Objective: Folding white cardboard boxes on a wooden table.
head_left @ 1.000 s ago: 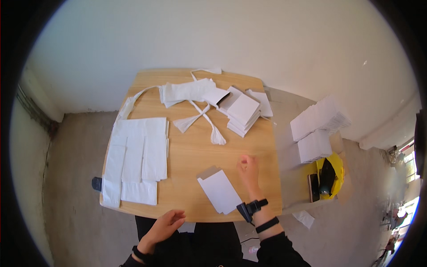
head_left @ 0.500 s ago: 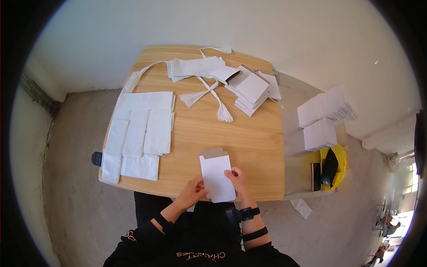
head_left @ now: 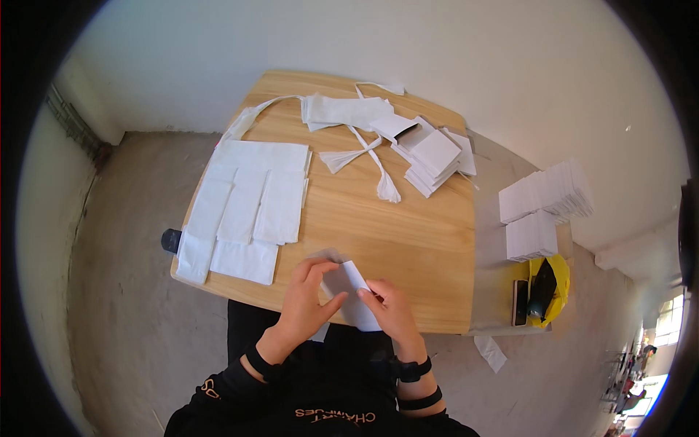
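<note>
White carton [head_left: 360,313] tilted

Half a second earlier it faced upward; then it leaned over the near edge of the tabletop [head_left: 408,237], seemingly starting to open. Right grip [head_left: 395,308] pinched its side; left grip [head_left: 299,302] stood wide, its contact uncertain.

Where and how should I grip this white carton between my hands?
Probably by its long edges, left hand coming from the left, right hand from the right: the white carton is longer than wide, and its blurred flap end points away from you.
</note>
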